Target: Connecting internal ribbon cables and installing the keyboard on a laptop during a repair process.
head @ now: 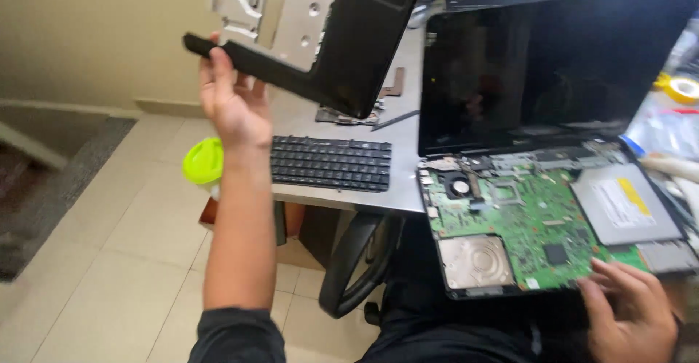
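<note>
While raised at upper left of the frame, left hand (234,104) grips black plastic laptop cover panel (342,39), long axis slanting up-right; right hand (630,312), fingers apparently spread, rests on opened laptop's green circuit board (539,225), lower right.

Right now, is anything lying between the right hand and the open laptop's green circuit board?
Nothing visible does. The right hand already rests its fingertips on the front edge of the green circuit board. The left hand holds the black laptop cover up, off to the left.
</note>
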